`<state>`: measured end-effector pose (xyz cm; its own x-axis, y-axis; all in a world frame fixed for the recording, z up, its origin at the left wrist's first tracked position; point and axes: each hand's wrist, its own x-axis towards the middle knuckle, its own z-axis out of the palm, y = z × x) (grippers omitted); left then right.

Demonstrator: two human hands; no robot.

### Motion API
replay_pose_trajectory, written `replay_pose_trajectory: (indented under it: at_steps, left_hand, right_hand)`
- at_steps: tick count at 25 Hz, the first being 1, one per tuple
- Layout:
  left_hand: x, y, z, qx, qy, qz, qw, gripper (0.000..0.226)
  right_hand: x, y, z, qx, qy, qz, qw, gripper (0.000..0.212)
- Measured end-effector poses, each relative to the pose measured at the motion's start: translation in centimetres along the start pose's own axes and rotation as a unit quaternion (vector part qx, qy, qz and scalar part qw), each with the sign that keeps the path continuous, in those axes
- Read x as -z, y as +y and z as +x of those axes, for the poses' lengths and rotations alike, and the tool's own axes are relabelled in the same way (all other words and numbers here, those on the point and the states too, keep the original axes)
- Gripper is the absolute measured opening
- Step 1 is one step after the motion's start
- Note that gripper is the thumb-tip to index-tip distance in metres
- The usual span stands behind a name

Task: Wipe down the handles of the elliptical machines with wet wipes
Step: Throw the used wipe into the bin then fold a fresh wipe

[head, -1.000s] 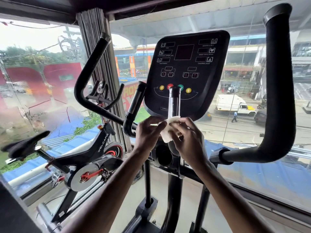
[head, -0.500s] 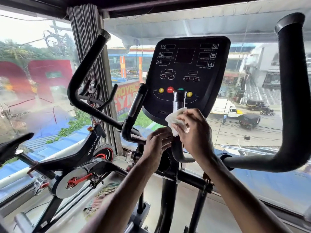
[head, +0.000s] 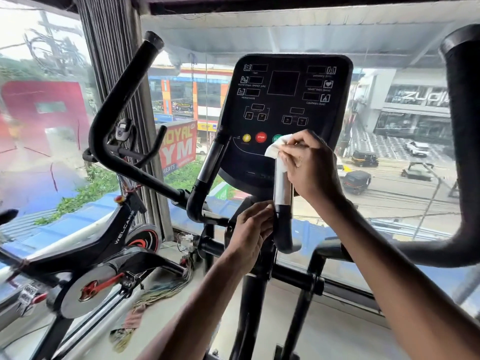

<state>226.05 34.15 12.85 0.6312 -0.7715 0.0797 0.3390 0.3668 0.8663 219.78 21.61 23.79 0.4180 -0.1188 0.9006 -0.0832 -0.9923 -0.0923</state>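
The right hand (head: 309, 170) pinches the white wet wipe (head: 275, 149) and wraps it over the top of the inner handle (head: 281, 188), right in front of the console (head: 285, 100), just below its coloured buttons. That handle stands almost upright, long axis floor to ceiling, tip pointing up. Lower down, the left hand (head: 249, 229) curls its fingers onto the handle's black base, gripping it.

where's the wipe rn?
Head view, centre: the wet wipe sits over the top of the right inner handle, pinched there by the right hand, beside the green button on the console.
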Motion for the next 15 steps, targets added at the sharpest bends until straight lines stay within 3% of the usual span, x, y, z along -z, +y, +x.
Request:
replay_pose_trajectory:
  at_steps: [4, 9, 15]
  left_hand:
    - [0.4, -0.1, 0.1, 0.003, -0.018, -0.011, 1.000, 0.019]
    - [1.0, -0.3, 0.1, 0.004, -0.041, -0.018, 0.999, 0.024]
    - [0.8, -0.2, -0.1, -0.001, -0.048, -0.028, 0.998, 0.024]
  right_hand:
    - [-0.3, -0.4, 0.0, 0.088, -0.085, -0.041, 0.992, 0.010]
    - [0.7, -1.1, -3.2, 0.105, -0.162, -0.028, 0.981, 0.010]
    - [-0.6, -0.4, 0.9, 0.078, -0.057, -0.089, 0.991, 0.013]
